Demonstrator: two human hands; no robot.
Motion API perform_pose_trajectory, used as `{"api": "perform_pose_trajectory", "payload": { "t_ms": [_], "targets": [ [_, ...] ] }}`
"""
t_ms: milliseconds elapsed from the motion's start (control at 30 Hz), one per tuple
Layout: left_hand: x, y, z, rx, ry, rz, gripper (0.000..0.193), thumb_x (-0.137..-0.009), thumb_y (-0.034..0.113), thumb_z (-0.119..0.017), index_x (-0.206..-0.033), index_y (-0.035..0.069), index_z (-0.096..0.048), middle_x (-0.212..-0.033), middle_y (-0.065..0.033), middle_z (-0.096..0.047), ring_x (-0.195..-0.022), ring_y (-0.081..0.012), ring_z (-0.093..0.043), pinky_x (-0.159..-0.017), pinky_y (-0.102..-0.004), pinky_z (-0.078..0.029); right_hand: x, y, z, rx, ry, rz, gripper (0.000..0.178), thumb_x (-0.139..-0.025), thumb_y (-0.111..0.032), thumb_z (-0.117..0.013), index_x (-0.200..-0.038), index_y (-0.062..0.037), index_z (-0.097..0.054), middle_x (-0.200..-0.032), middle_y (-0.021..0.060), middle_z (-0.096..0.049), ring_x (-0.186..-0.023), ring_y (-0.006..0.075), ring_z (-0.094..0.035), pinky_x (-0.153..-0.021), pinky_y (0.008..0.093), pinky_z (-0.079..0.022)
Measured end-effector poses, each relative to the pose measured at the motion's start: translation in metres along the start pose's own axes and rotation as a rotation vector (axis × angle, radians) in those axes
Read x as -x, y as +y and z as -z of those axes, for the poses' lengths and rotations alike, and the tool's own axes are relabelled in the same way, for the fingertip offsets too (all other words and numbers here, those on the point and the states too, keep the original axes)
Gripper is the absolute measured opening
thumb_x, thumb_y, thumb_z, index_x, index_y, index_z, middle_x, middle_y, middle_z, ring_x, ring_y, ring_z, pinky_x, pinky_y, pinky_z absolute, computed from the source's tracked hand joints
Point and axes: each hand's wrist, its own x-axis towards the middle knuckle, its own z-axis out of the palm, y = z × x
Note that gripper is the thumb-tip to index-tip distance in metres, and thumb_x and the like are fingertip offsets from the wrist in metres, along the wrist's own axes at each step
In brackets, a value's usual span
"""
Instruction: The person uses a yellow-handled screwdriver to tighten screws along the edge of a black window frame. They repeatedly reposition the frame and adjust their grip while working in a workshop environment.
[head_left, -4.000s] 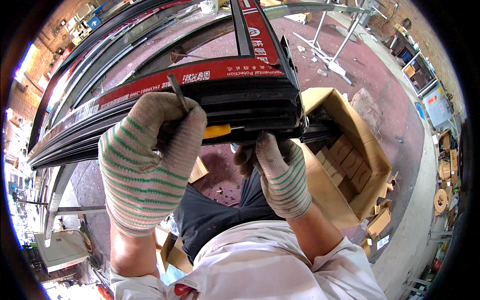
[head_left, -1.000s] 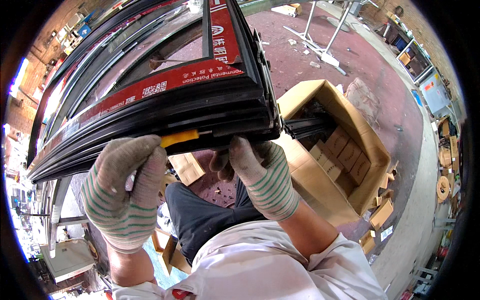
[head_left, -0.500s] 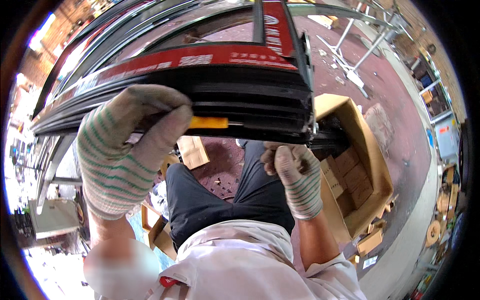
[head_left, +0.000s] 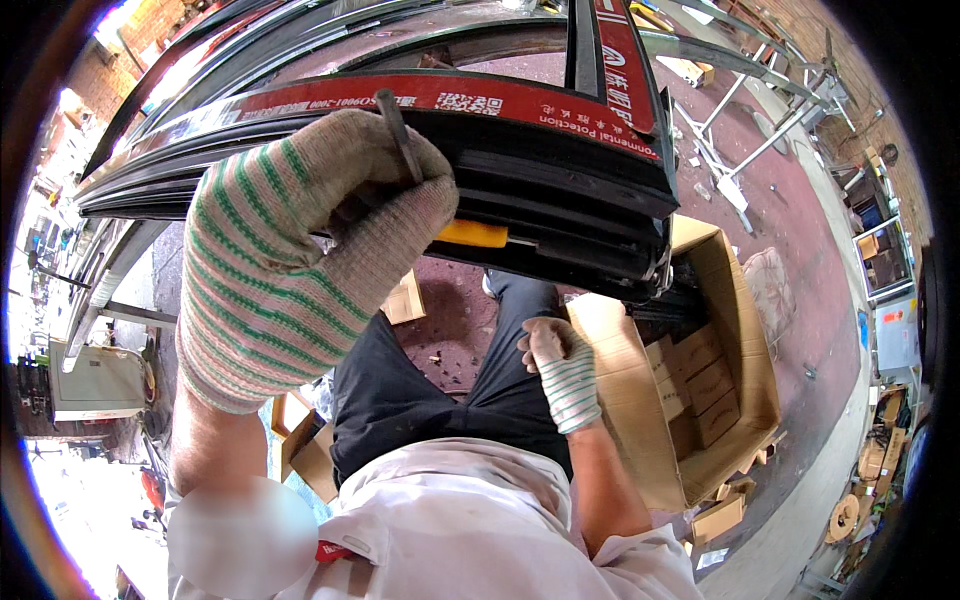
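Note:
My left hand (head_left: 310, 240), in a white knit glove with green stripes, is closed in front of a black frame (head_left: 560, 190) with a red printed label strip. A short, thin dark rod (head_left: 402, 140) sticks up from between its thumb and fingers. Just past the thumb shows the yellow handle of a screwdriver (head_left: 475, 235), its shaft pointing right along the frame. Whether that hand grips the screwdriver too is hidden. My right hand (head_left: 562, 370), gloved alike, is over my right thigh with curled fingers, apart from the frame. Anything inside it is hidden.
To the right of my right hand stands an open cardboard box (head_left: 730, 400) with smaller brown boxes and black parts inside. More frames (head_left: 300, 45) lie beyond. A metal stand (head_left: 720, 160) is at the far right. Small scraps litter the floor (head_left: 450, 310).
My right hand has come away from the frame's corner, down toward my thigh. The left hand has shifted right and up, with the dark rod now showing. The frame appears farther right in view.

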Motion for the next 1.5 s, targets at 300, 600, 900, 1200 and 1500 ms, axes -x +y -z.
{"api": "perform_pose_trajectory", "payload": {
  "t_ms": [300, 600, 900, 1200, 1500],
  "targets": [
    [-0.001, 0.000, -0.005, -0.001, 0.040, 0.000, 0.012, -0.087, 0.004, -0.070, -0.099, 0.003, -0.069, -0.085, -0.0019, -0.069, -0.074, -0.0073, -0.063, -0.068, -0.0215, -0.051, -0.013, 0.078, 0.001, 0.201, 0.006, 0.011, 0.008, -0.094, -0.009, -0.063, -0.093, -0.0022, -0.065, -0.078, -0.0058, -0.055, -0.072, 0.0021, -0.046, -0.066, 0.0180, -0.043],
    [0.005, -0.006, -0.009, 0.021, 0.090, 0.049, 0.013, -0.090, 0.005, -0.068, -0.102, 0.003, -0.067, -0.081, -0.0006, -0.066, -0.066, -0.0050, -0.057, -0.059, -0.0197, -0.045, -0.015, 0.093, 0.005, 0.264, 0.010, 0.159, 0.007, -0.094, -0.010, -0.063, -0.093, -0.0027, -0.066, -0.073, -0.0056, -0.055, -0.066, 0.0011, -0.047, -0.059, 0.0172, -0.042],
    [0.004, -0.001, -0.008, 0.000, 0.102, 0.002, 0.012, -0.087, 0.007, -0.071, -0.099, 0.004, -0.070, -0.082, -0.0017, -0.069, -0.071, -0.0069, -0.063, -0.065, -0.0206, -0.050, -0.015, 0.098, 0.007, 0.423, 0.027, 0.213, 0.008, -0.092, -0.011, -0.065, -0.095, -0.0050, -0.067, -0.073, -0.0001, -0.063, -0.065, 0.0046, -0.052, -0.063, 0.0215, -0.046],
    [-0.001, -0.001, -0.005, 0.128, 0.071, 0.009, 0.011, -0.084, 0.008, -0.074, -0.095, 0.004, -0.070, -0.081, -0.0025, -0.070, -0.072, -0.0085, -0.065, -0.068, -0.0225, -0.053, -0.013, 0.095, 0.004, 0.483, 0.025, 0.247, 0.009, -0.092, -0.010, -0.065, -0.097, -0.0037, -0.068, -0.074, -0.0002, -0.062, -0.067, 0.0046, -0.051, -0.064, 0.0217, -0.046],
    [0.000, -0.019, -0.003, 0.016, 0.103, -0.192, 0.012, -0.082, 0.009, -0.077, -0.091, 0.004, -0.070, -0.076, -0.0026, -0.070, -0.066, -0.0071, -0.066, -0.063, -0.0218, -0.054, -0.013, 0.097, 0.003, 0.471, 0.014, 0.216, 0.013, -0.094, -0.016, -0.063, -0.094, -0.0033, -0.068, -0.075, -0.0021, -0.060, -0.069, 0.0040, -0.050, -0.066, 0.0213, -0.046]
  ]
}}
